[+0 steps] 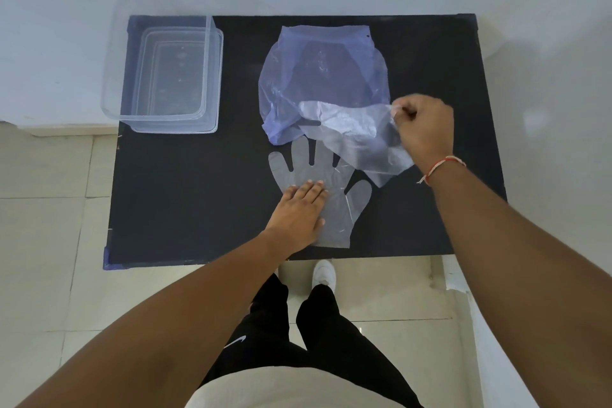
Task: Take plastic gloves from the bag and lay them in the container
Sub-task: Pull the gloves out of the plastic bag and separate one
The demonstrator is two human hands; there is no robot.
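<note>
Gloves: one (318, 195) flat on the black table (185, 195), pinned under the open, flat left hand (299, 209); a second (357, 139) pinched in the right hand (420, 129), half out of the bag (318, 73). Could cling by static, drag the bag along, or tear if tugged. Container (165, 76) at far left, well apart, apparently empty; bag's contents unclear.

A single head-worn wide-angle camera looks steeply down from close above the black worktop (198, 195), facing the wall beyond it; floor lies nearer than the worktop.
</note>
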